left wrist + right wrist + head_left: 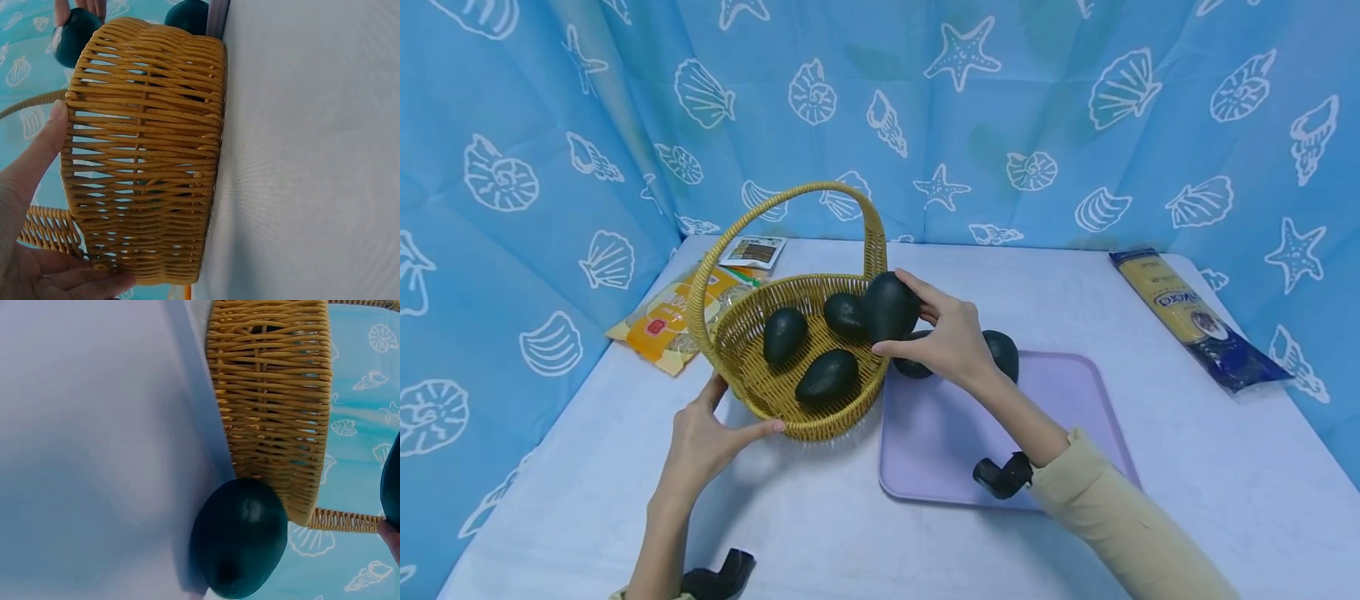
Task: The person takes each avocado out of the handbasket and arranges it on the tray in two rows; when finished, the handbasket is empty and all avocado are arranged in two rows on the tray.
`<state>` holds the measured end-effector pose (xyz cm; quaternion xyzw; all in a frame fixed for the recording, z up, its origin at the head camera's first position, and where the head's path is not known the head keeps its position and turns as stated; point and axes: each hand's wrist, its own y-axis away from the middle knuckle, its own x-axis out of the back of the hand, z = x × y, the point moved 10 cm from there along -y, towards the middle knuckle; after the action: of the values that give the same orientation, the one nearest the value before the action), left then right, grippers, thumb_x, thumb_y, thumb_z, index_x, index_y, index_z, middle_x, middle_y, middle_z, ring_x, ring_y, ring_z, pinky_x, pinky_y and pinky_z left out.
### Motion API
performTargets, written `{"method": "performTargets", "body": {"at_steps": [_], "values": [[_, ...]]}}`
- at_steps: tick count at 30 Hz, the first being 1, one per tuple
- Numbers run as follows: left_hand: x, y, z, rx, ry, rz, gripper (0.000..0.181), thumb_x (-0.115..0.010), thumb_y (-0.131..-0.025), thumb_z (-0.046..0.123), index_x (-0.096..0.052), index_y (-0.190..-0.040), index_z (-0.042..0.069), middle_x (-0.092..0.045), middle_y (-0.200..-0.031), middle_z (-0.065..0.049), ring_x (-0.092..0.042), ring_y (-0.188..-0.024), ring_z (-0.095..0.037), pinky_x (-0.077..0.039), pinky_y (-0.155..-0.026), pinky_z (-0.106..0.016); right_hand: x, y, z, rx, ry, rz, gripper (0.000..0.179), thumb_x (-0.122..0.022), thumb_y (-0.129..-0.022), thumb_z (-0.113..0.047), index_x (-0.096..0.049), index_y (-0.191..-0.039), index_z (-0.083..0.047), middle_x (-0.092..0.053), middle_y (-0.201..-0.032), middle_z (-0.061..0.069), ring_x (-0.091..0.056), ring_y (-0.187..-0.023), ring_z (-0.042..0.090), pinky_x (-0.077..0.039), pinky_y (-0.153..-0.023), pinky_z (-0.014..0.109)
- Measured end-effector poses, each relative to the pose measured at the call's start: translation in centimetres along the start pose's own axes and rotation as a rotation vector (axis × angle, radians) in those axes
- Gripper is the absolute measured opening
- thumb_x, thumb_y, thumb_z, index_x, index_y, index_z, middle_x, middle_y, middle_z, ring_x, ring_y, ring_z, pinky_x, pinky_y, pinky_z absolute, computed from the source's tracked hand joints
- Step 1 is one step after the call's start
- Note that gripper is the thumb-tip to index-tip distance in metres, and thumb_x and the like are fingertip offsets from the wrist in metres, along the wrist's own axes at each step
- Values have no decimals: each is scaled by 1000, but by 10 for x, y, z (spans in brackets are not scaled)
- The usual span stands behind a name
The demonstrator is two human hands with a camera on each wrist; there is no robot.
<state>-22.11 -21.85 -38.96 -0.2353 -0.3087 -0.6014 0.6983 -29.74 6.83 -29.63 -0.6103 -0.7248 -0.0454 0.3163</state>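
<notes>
My right hand [946, 340] pinches a dark green avocado [891, 307] between thumb and fingers, above the right rim of a yellow woven basket [820, 429]. Three more avocados lie inside the basket: one at left [785, 335], one in front [827, 377], one toward the back [844, 315]. At the basket's left front, my left hand [703, 437] grips the rim, its thumb on the rim and fingers around the side. On the lilac tray [940, 450] are two avocados, one partly behind the right hand [913, 357] and one behind the wrist [1002, 354].
Left of the basket lies an orange and clear food packet [662, 321], with a small white packet [754, 252] behind it. A long yellow and blue bag [1198, 317] lies at far right. A blue shell-print curtain [880, 117] encloses the white table [820, 517]. The basket's handle [775, 200] stands upright.
</notes>
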Motion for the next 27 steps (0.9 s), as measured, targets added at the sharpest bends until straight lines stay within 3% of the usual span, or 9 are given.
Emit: {"method": "performTargets", "body": {"at_steps": [11,16,27], "values": [[-1,0,-1,14,4,-8,117,-81,-68,54,-14,-155,14,-28,-157,-18,-25,-144,-40,-32,-110,-60,17,13,19,-54,40,22,89,-90,-64,-29,-48,-142,-26,-51,-143,10,-61,-119,31,-51,-98,40],[-1,0,-1,19,2,-12,117,-81,-68,54,-14,-155,13,-28,-156,-18,-25,-144,-40,-32,-111,-60,25,18,28,-94,9,37,89,-91,-63,-28,-49,-142,-27,-54,-140,11,-61,-118,31,-52,-98,40],[-1,-1,-2,30,-2,-14,117,-81,-69,55,-13,-155,13,-28,-156,-19,-26,-144,-39,-32,-111,-59,37,27,39,-94,64,65,89,-91,-62,-26,-50,-141,-23,-57,-137,15,-64,-113,32,-55,-91,45]]}}
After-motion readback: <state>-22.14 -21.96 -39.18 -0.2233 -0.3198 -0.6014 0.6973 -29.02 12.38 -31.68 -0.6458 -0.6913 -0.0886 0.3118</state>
